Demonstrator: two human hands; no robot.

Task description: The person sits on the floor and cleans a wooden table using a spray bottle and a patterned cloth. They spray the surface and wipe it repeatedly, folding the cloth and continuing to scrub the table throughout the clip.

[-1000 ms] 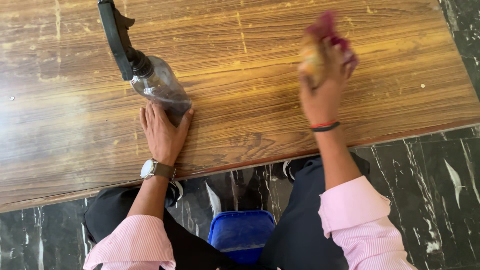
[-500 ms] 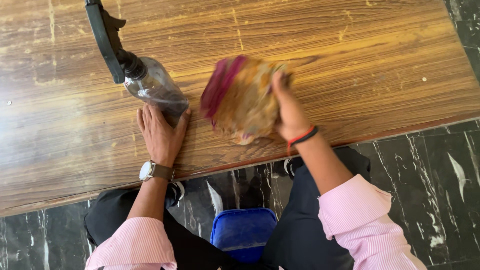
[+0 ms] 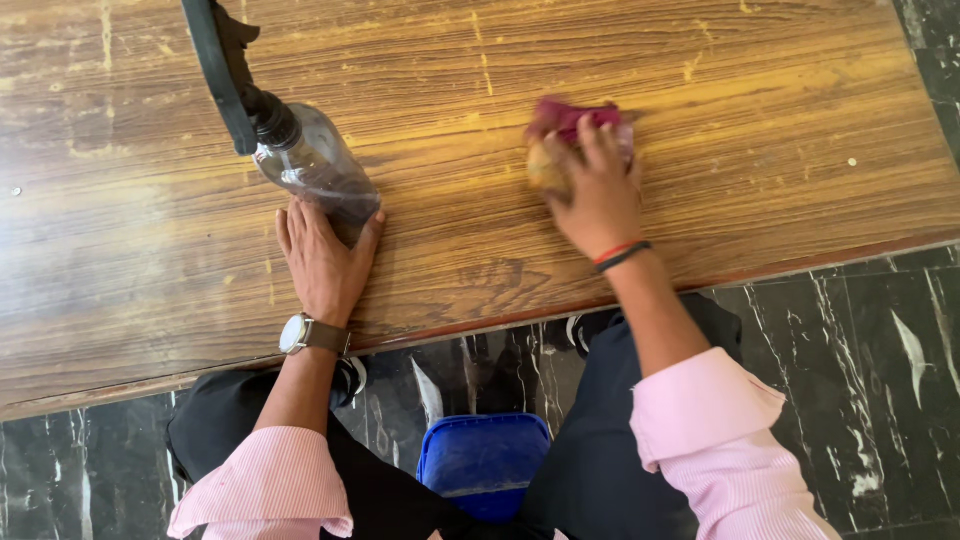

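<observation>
From the head view, the right hand pressed flat at centre right of the frame, its grip clamped on a bunched red and tan cloth against the wooden table. At left of centre, the left hand lay open, fingers apart, its fingertips touching the base of a clear spray bottle with a black trigger head in the upper left. A blue bin sat on the floor at bottom centre.

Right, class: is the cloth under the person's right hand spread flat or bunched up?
Bunched up. The cloth sits as a small wad under the right hand, pressed on the wooden table; only red and tan edges show.
</observation>
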